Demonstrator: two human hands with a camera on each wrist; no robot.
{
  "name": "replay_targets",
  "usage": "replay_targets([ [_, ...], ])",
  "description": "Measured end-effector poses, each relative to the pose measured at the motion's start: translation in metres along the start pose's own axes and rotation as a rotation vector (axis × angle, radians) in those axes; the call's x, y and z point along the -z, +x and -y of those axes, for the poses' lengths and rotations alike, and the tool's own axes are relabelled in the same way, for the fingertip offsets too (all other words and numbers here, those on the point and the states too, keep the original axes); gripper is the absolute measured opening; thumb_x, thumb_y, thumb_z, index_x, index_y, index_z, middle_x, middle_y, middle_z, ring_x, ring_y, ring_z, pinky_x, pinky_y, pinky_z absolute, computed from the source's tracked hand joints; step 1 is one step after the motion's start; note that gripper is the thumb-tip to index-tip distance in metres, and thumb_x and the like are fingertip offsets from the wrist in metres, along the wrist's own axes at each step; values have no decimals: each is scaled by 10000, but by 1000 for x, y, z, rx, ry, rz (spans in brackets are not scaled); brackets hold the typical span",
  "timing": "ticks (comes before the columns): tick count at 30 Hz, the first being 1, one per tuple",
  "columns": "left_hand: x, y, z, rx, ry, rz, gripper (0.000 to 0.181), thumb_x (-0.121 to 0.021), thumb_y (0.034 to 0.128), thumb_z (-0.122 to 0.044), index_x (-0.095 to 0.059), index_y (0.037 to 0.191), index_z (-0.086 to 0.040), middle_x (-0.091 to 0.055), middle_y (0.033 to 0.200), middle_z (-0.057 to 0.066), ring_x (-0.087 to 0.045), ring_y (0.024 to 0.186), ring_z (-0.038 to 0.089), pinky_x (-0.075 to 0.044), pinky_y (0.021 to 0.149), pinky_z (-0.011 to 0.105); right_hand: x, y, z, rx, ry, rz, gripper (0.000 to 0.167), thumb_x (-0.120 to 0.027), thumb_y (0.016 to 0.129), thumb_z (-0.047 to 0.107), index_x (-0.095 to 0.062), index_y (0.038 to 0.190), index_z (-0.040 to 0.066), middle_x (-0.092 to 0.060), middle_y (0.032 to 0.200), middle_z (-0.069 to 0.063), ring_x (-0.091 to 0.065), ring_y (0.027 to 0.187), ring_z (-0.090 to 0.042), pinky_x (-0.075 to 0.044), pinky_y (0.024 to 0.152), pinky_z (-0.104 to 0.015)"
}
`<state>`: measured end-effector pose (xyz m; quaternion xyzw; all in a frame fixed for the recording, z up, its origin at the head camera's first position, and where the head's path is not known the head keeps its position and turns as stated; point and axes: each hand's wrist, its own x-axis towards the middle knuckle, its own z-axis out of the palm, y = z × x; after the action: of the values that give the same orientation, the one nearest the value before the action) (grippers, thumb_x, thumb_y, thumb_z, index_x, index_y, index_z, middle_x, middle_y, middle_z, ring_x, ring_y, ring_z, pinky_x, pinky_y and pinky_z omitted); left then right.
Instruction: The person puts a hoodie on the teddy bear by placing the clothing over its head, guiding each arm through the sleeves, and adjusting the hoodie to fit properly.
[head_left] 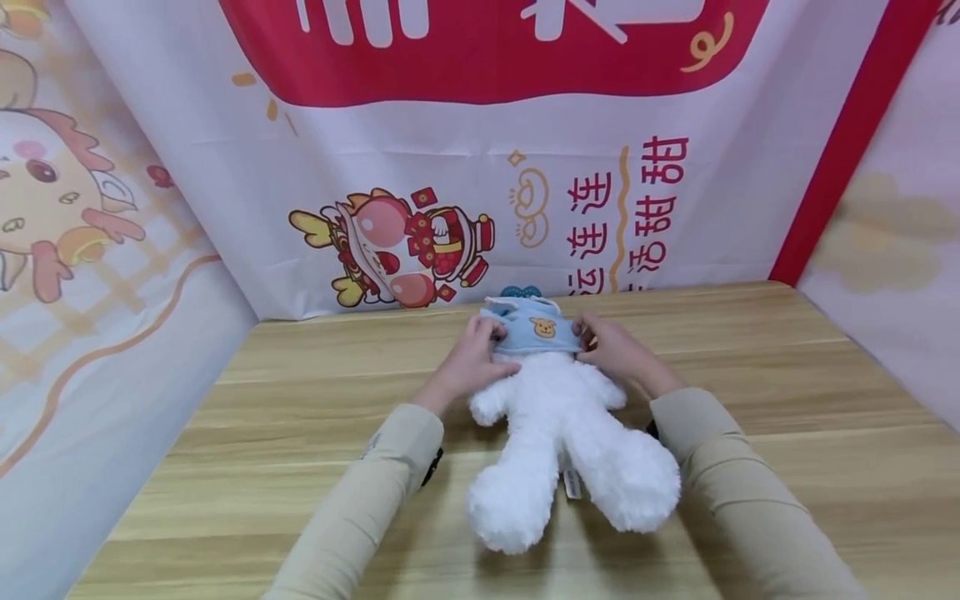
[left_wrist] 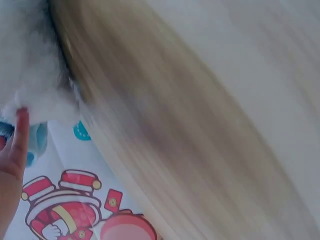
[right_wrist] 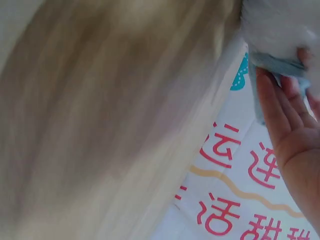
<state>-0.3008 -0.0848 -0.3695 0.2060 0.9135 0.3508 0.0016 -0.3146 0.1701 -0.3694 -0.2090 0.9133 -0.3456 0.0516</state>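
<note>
A fluffy white plush toy lies on the table with its feet toward me. Its head is hidden under a small light-blue doll garment bearing a brown bear patch. My left hand grips the garment's left edge, the thumb lying by the toy's shoulder. On the opposite side, my right hand pinches the right edge. In the right wrist view, the fingers are around the blue hem beside white fur. The left wrist view shows only part of the left hand against the fur.
The wood-grain table meets a printed cloth backdrop just behind the garment. More printed cloth hangs at the left and right sides. A white tag sticks out between the toy's legs.
</note>
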Motion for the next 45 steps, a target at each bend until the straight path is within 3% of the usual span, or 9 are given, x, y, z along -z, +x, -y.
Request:
replay_targets([
  [5,-3,3,-9,-61,72,3,555,-691,874,-302,-441,1333,-114,-360,1385,120,-484,1252,306,-394,1090,435,19,-4,3,-7,-26,106,371,-647,877,168,-482,1156,-13,-588,1114,-216,-573,1044,-318,-507,861,-402],
  [11,-7,8,-14,-120,135,-30,466,-686,880,-292,-486,1283,-172,-403,1359,70,-558,1141,279,-476,992,431,28,4,16,6,93,90,805,-697,862,317,-263,1486,54,-344,1479,-222,-345,1354,-403,-323,1096,-567],
  [14,-10,9,-17,-119,143,-65,439,-706,865,-268,-499,1240,-169,-429,1330,72,-578,1095,275,-500,950,419,22,9,21,73,57,72,741,-704,859,269,-329,1461,54,-424,1430,-209,-411,1312,-381,-365,1073,-546],
  [19,-14,8,-18,-118,153,-132,504,-739,833,-227,-495,1273,-186,-474,1322,77,-596,1085,271,-520,915,407,14,10,26,127,27,-6,465,-723,828,151,-512,1217,9,-580,1191,-200,-551,1098,-327,-469,937,-462],
  [28,-17,6,-20,-246,264,-216,325,-747,810,-124,-605,1102,-151,-612,1178,48,-648,1007,243,-553,815,382,15,2,25,238,89,-18,251,-726,813,58,-535,971,20,-551,933,-104,-498,874,-180,-480,779,-304],
  [32,-19,4,-19,-280,293,-264,190,-748,786,-76,-638,928,-139,-629,1097,20,-640,839,189,-538,682,326,20,-2,24,202,124,25,139,-650,897,128,-622,998,37,-611,953,-105,-530,872,-152,-484,802,-309],
  [36,-18,4,-18,-311,290,-274,136,-750,785,-78,-656,862,-141,-631,1048,9,-631,821,168,-537,678,307,26,-4,28,107,83,23,218,-523,983,224,-649,1072,71,-642,973,-107,-553,859,-153,-459,774,-305],
  [40,-17,5,-19,-318,253,-216,124,-743,816,-129,-657,903,-152,-621,1074,9,-629,923,175,-551,792,336,28,2,34,58,-32,40,342,-529,981,214,-559,1295,81,-630,921,-100,-555,791,-157,-465,701,-292],
  [45,-15,7,-22,-320,256,-141,115,-699,861,-149,-637,955,-171,-594,1149,9,-604,993,186,-540,854,377,28,12,41,136,-246,109,460,-611,916,156,-520,1345,18,-590,966,-171,-549,810,-239,-484,722,-368],
])
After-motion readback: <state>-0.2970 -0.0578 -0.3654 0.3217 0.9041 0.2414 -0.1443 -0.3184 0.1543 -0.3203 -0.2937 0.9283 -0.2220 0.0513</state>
